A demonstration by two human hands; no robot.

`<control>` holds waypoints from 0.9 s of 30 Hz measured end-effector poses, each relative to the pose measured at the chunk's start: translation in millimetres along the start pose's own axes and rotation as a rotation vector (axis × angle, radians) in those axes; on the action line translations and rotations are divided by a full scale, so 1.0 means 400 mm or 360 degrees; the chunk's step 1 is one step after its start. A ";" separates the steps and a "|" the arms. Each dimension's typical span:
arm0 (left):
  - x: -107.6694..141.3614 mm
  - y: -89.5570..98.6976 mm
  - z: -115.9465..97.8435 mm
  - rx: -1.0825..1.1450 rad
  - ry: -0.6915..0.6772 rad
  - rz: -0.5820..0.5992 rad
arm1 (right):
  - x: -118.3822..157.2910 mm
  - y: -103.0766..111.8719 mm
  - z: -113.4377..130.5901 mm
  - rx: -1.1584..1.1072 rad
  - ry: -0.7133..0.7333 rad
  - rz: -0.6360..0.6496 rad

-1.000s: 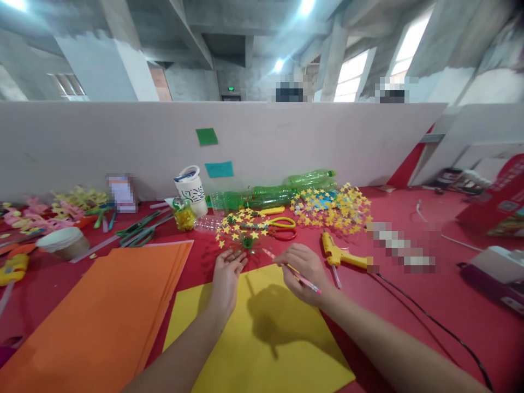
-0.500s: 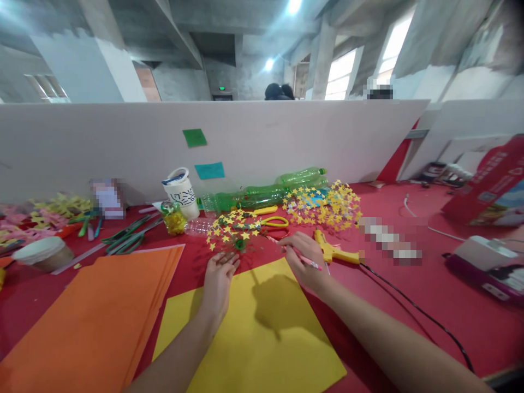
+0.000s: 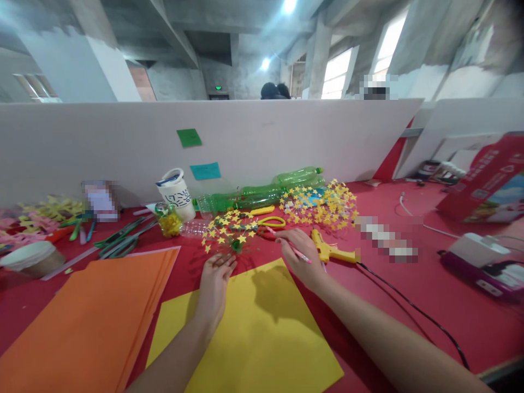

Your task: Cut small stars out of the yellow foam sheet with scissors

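The star-tipped bottle piece [image 3: 231, 232] stands on the red surface [image 3: 393, 327], beyond the yellow sheet [image 3: 241, 327]. At its near side is the left hand [image 3: 216, 275], fingers bent; whether they grip it cannot be told. The right hand [image 3: 301, 256] is closed around a pink pencil [image 3: 303, 255]. Scissors [image 3: 282, 221] and green bottles [image 3: 262, 196] crowd the space behind; a glue gun [image 3: 329, 251] lies just beside the right hand. The white cup [image 3: 177, 199] bears dark marks; pale lettering on the red box [image 3: 478, 183] is too small to read.
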State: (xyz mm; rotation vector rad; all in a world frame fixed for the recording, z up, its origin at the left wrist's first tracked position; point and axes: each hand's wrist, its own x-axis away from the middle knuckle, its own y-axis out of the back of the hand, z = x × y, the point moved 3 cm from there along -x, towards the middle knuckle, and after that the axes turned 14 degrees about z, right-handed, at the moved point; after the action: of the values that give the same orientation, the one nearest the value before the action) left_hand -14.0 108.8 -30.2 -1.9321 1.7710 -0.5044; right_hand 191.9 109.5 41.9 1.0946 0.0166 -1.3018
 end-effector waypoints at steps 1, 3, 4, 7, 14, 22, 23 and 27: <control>-0.001 0.001 0.001 -0.0002 -0.0001 0.0006 | -0.001 -0.001 -0.004 -0.0003 -0.0018 0.0004; -0.002 0.006 0.004 0.0003 -0.0004 0.0016 | -0.005 -0.005 -0.013 -0.0005 -0.0045 0.0018; -0.003 0.008 0.006 0.0007 -0.0008 0.0019 | -0.007 -0.008 -0.017 -0.0009 -0.0051 0.0012; -0.006 0.016 0.011 0.0023 -0.0026 0.0041 | -0.013 -0.013 -0.028 -0.0043 -0.0070 -0.0039; -0.008 0.021 0.013 0.0008 -0.0035 0.0045 | -0.027 -0.028 -0.044 -0.0074 0.0008 0.0073; -0.005 0.015 0.008 -0.0004 -0.0033 0.0040 | -0.057 -0.036 -0.064 -0.0085 0.0052 0.0103; -0.005 0.016 0.008 -0.0003 -0.0028 0.0041 | -0.060 -0.041 -0.068 -0.0089 0.0054 0.0121; -0.006 0.020 0.009 0.0003 -0.0013 0.0066 | -0.069 -0.052 -0.079 -0.0091 0.0005 0.0178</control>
State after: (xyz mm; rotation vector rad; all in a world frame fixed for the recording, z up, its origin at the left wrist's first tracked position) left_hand -18.7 111.0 -37.6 -1.8898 1.8008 -0.4828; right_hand 184.1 153.5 27.6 1.0346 -0.0048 -1.1924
